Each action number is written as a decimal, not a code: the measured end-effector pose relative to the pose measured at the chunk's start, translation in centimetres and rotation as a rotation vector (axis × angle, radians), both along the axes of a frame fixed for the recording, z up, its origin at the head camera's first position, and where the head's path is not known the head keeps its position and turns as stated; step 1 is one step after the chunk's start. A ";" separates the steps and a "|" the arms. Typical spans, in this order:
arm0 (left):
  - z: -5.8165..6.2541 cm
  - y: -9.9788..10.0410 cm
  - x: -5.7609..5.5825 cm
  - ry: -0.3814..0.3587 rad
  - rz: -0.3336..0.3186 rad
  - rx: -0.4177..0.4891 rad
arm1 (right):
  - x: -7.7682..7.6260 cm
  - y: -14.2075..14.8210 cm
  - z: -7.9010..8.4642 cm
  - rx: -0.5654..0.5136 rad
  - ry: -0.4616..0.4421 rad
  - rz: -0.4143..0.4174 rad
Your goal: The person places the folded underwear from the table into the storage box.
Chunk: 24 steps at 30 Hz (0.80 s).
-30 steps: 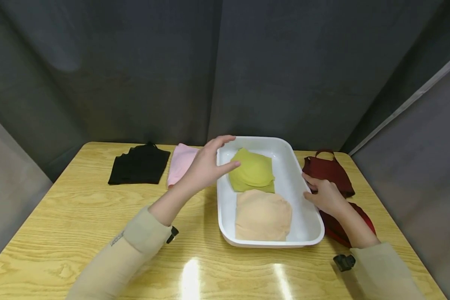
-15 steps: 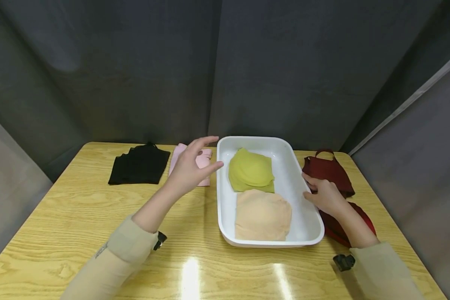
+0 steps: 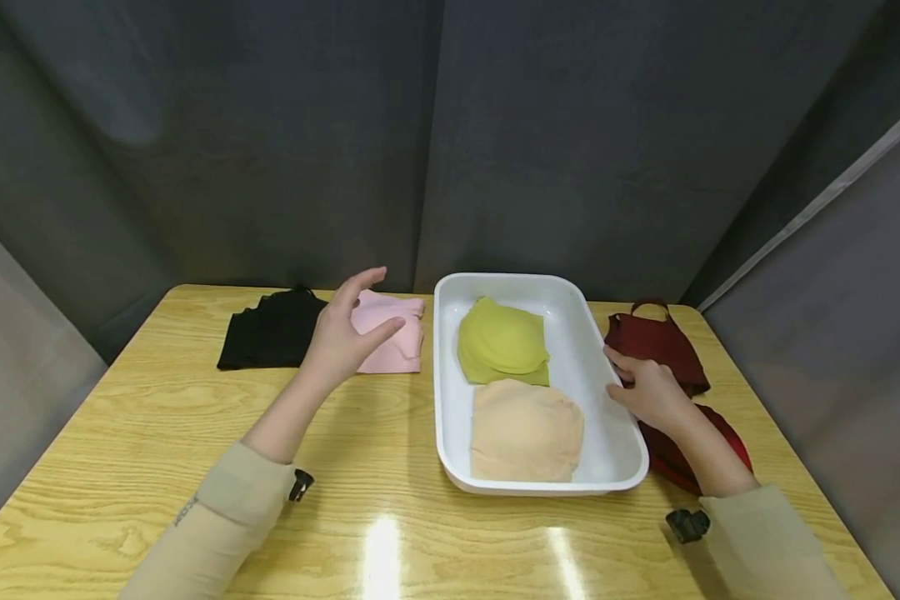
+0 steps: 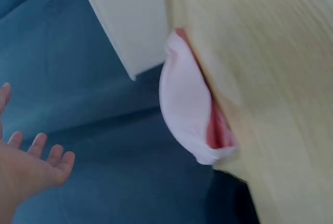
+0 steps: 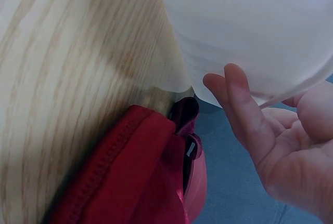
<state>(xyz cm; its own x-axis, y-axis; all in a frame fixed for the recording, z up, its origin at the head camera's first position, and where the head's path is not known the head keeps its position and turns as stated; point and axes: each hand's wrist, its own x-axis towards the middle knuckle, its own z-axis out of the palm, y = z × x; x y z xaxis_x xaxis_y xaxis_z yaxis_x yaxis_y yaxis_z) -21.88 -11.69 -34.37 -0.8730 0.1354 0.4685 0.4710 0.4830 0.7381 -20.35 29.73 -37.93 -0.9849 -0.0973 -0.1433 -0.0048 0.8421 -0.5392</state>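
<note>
My left hand (image 3: 337,342) hovers between a folded black strappy top (image 3: 273,333) and a folded pink garment (image 3: 390,329), thumb and fingers spread, holding nothing. In the left wrist view the pink garment (image 4: 187,99) lies apart from the hand (image 4: 34,169). My right hand (image 3: 652,393) holds the right rim of a white plastic basin (image 3: 446,417), its thumb over the rim and two fingers along the outer wall, as the right wrist view shows of the hand (image 5: 281,146). Inside the basin lie a yellow-green bra-like top (image 3: 504,337) and a folded beige garment (image 3: 527,432).
Two dark red garments, a strapped top (image 3: 656,346) and a rounder one (image 3: 731,437), lie right of the basin, partly behind my right hand and forearm. Grey curtains (image 3: 292,150) stand behind the wooden table (image 3: 157,450).
My left hand has moved left from over the basin's left rim, past the pink garment, which shows more now. The right hand and the basin have stayed in place.
</note>
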 end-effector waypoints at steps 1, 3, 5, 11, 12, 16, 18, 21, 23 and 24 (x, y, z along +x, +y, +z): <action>-0.2 -0.3 -0.1 -0.002 0.006 0.001 | 0.0 0.0 0.0 -0.001 0.001 0.001; -0.7 -0.7 -0.4 -0.012 0.021 0.001 | 0.0 0.0 -0.1 -0.002 0.003 0.001; -1.1 -1.2 -0.8 -0.023 0.029 0.005 | 0.0 -0.1 -0.1 -0.001 0.005 0.002; -2.3 -2.4 -2.0 -0.061 0.043 0.000 | 0.0 -0.1 -0.1 0.005 0.005 -0.001; -2.5 -2.5 -2.3 -0.066 0.044 -0.001 | 0.0 -0.1 0.0 0.008 0.005 -0.002; -3.1 -3.0 -3.1 -0.096 0.058 -0.005 | 0.1 0.0 0.1 0.015 0.005 -0.005; -3.3 -3.2 -3.5 -0.110 0.065 -0.008 | 0.1 0.0 0.1 0.019 0.004 -0.005; -3.6 -3.4 -4.1 -0.131 0.071 -0.008 | 0.2 0.0 0.2 0.021 0.006 -0.004; -3.9 -3.6 -4.4 -0.143 0.077 -0.005 | 0.3 0.0 0.3 0.019 0.007 -0.004; -4.0 -3.6 -4.6 -0.151 0.081 -0.003 | 0.3 0.0 0.3 0.017 0.008 -0.004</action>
<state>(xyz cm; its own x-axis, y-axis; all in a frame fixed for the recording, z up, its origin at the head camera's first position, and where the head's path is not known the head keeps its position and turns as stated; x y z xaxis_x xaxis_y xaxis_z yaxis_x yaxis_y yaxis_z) -26.47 -15.32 -38.33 -0.9415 0.0629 0.3312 0.3145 0.5172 0.7960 -20.06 29.72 -37.63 -0.9864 -0.0907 -0.1368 -0.0055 0.8511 -0.5250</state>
